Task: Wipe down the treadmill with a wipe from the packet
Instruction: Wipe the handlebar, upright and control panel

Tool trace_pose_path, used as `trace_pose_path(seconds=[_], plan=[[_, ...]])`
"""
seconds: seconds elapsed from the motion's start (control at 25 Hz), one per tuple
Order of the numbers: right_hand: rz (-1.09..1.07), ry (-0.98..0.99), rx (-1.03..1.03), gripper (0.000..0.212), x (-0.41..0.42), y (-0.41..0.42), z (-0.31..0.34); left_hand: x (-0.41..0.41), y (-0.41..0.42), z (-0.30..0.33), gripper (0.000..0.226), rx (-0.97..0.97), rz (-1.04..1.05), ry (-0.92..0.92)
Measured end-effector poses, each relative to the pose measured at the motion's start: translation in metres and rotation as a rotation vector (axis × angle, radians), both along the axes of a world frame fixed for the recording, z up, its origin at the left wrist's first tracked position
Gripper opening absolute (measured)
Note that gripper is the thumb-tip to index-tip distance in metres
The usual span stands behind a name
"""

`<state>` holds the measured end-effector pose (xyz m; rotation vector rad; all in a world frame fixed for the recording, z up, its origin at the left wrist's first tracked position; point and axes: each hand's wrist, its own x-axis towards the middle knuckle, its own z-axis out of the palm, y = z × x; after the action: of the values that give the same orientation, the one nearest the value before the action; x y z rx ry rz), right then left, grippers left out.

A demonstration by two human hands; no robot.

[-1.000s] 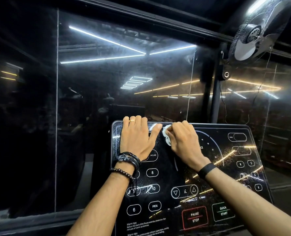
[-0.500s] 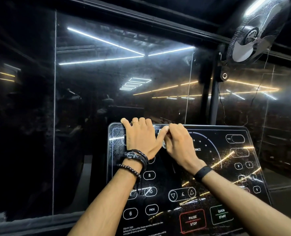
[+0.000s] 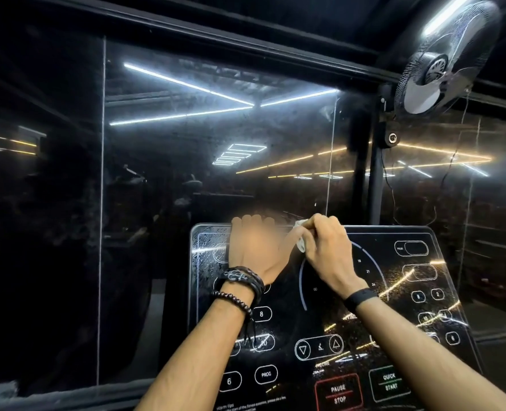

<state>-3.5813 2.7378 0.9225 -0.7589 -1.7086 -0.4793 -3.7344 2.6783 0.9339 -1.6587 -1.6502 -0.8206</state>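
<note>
R hand (image 3: 327, 247) is pinching the wipe (image 3: 301, 244) at the treadmill console (image 3: 394, 292) top edge; L hand (image 3: 256, 247) is lying flat, blurred, fingers over that edge.

The glossy black treadmill control panel (image 3: 328, 330) carried all the readable text. Near its lower edge stood a red-framed button "PAUSE STOP" (image 3: 338, 393) and, right of it, a green-framed button "QUICK START" (image 3: 389, 381). On the panel's left side, white oval keys read "8" (image 3: 261, 314), "10", "6" and "PROG" (image 3: 266, 374). Small dial numbers 18, 21 and 24 curved near the panel's centre.
</note>
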Motion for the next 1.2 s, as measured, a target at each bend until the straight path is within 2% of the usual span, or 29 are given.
trace_pose_path(seconds=[0.12, 0.28, 0.4, 0.52, 0.68, 0.8, 0.96, 1.08, 1.2], plan=[[0.015, -0.126, 0.052, 0.017, 0.001, 0.000, -0.010, -0.001, 0.001, -0.003, 0.078, 0.012, -0.010, -0.023], [0.021, -0.009, -0.033, 0.017, 0.010, 0.001, -0.017, 0.002, 0.004, -0.005, 0.077, 0.043, 0.003, -0.040], [0.060, -0.112, 0.022, 0.018, 0.010, -0.003, -0.027, 0.001, 0.004, -0.006, 0.078, 0.039, 0.002, -0.046], [0.068, 0.104, -0.055, 0.014, 0.011, -0.004, -0.033, 0.001, 0.004, -0.005, 0.076, 0.025, 0.001, -0.032], [0.111, -0.054, 0.040, 0.016, 0.009, -0.009, -0.052, -0.002, 0.007, -0.008, 0.065, 0.022, 0.028, -0.006], [0.096, 0.104, -0.029, 0.012, 0.012, -0.009, -0.051, -0.002, 0.009, -0.008, 0.063, 0.019, 0.033, 0.001], [0.093, -0.027, 0.007, 0.014, 0.011, -0.014, -0.068, -0.001, 0.011, -0.009, 0.064, 0.011, 0.061, -0.001], [0.068, 0.033, -0.017, 0.017, 0.009, -0.020, -0.073, -0.002, 0.010, -0.007, 0.063, 0.008, 0.056, 0.000], [0.075, -0.113, 0.006, 0.019, 0.010, -0.028, -0.085, -0.004, 0.009, -0.006, 0.070, -0.006, 0.036, 0.005]])
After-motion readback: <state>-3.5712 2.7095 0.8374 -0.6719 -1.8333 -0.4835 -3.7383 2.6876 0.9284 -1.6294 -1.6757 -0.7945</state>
